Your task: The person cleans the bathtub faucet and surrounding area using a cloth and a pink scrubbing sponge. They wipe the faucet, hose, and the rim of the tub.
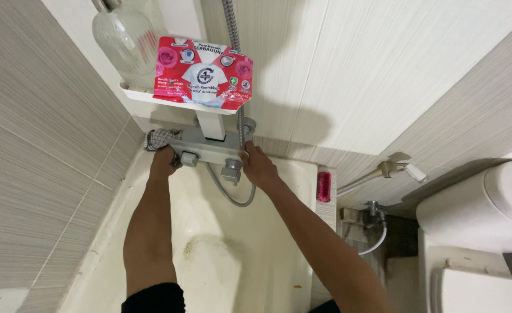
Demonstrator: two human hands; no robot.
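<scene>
- I am pressing my left hand [164,160] against the left end of the grey shower mixer [209,146], with my fingers curled shut around a checked cloth [158,139] that is bunching out past the mixer's end toward the wall.
- I am resting my right hand [258,167] on the right end of the mixer, just beside the point where the metal hose [231,196] is joining it; my fingers are wrapping around that end, though I cannot tell how firmly they are gripping.
- The mixer is sitting on the tiled wall above the cream bathtub [250,255], and the hose is looping down below it between my two hands.
- A white shelf [146,96] is hanging just above the mixer, carrying a red and pink pouch [203,73] and a clear bottle [123,40] to its left.
- A pink brush [324,186] is standing on the tub's rim to the right of my right forearm.
- A hand sprayer [395,168] is sticking out from the wall further right, near the white toilet [482,232].
</scene>
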